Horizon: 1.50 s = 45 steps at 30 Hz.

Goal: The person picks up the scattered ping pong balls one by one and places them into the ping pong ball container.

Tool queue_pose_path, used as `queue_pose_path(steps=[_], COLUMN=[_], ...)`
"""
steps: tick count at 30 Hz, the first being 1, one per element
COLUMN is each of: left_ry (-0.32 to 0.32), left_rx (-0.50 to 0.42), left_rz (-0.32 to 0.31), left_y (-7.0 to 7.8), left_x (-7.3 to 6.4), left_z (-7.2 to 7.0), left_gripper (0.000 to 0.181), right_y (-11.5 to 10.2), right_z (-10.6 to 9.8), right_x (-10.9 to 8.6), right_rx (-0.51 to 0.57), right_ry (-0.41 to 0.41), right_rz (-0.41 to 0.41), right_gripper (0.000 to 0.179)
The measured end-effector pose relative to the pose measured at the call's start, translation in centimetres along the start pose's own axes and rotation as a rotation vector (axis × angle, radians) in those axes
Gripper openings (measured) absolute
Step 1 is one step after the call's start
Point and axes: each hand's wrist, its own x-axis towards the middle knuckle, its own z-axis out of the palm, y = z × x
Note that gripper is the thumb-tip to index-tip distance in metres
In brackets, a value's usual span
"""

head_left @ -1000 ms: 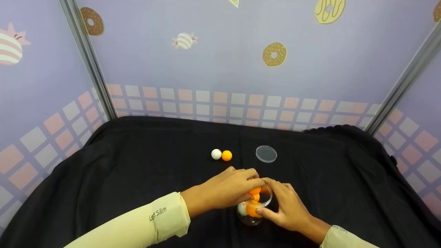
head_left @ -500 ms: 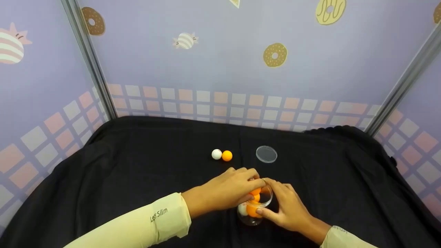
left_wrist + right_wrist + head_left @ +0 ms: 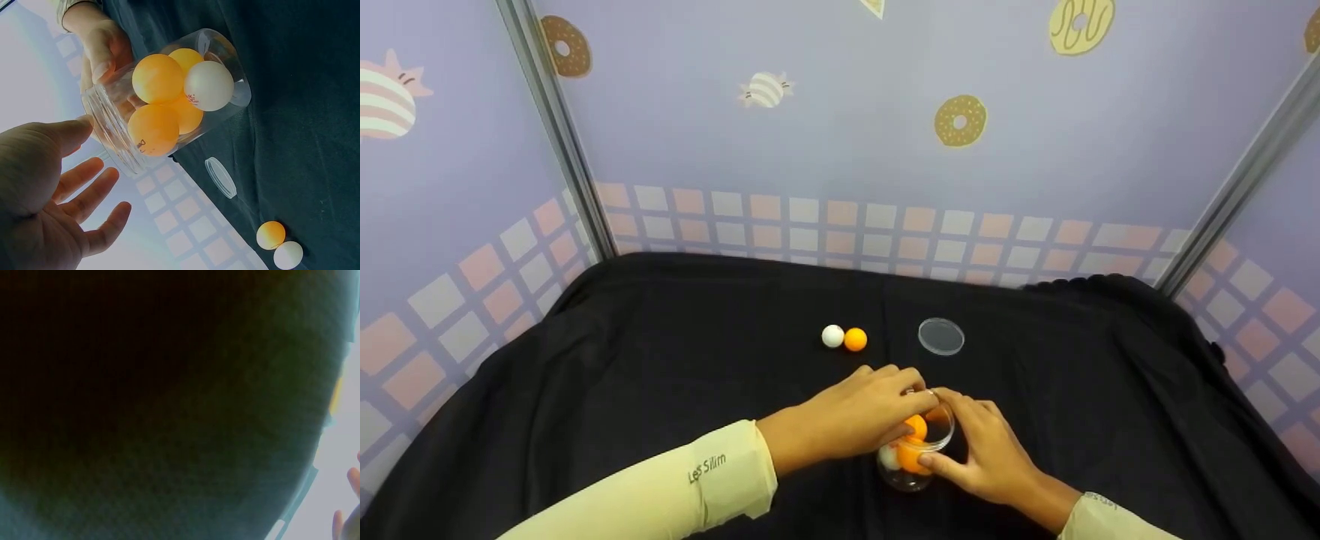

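A clear plastic jar holds several orange table tennis balls and a white one. My right hand grips the jar near its mouth, thumb on the near side and fingers on the far side. Over the jar's opening is my left hand, with nothing between its fingers in the left wrist view. There its thumb tip lies right at the threaded rim and the other fingers are loosely extended. Beyond the hands, a white ball and an orange ball sit side by side on the cloth.
The jar's clear round lid lies flat on the black cloth, right of the two loose balls. A patterned lilac wall stands behind the table, with more panels at both sides. Dark fabric fills most of the right wrist view.
The orange ball at my left fingertips has dropped from the jar's mouth into the jar. Both hands stay in nearly the same place.
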Motion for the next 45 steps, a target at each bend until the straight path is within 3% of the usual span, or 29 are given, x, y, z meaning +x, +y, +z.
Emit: queue_pose_path(steps=[12, 19, 24, 28, 36, 45], left_ry=[-0.044, 0.011, 0.025, 0.026, -0.025, -0.069], left_rx=[-0.007, -0.044, -0.118, -0.126, -0.123, -0.143], left_rz=[0.003, -0.025, -0.111, -0.199, -0.376, -0.519], left_y=[-0.4, -2.0, -3.8, -5.7, -9.4, -11.9], left_x=[0.2, 1.1, 2.0, 2.7, 4.1, 5.2], left_z=[-0.2, -0.2, -0.1, 0.4, 2.3, 4.7], left_gripper=[0.035, 0.031, 0.031, 0.032, 0.033, 0.033], right_y=[0.1, 0.2, 0.3, 0.3, 0.1, 0.2], right_z=[0.1, 0.2, 0.3, 0.3, 0.3, 0.3], right_x=[0.0, -0.1, -0.1, 0.0, -0.2, -0.2], right_rx=[0.017, 0.003, 0.000, -0.002, -0.010, -0.002], right_ry=[0.007, 0.014, 0.024, 0.029, 0.017, 0.015], right_rz=[-0.002, -0.002, -0.008, -0.010, -0.001, 0.010], right_gripper=[0.081, 0.082, 0.082, 0.082, 0.082, 0.082])
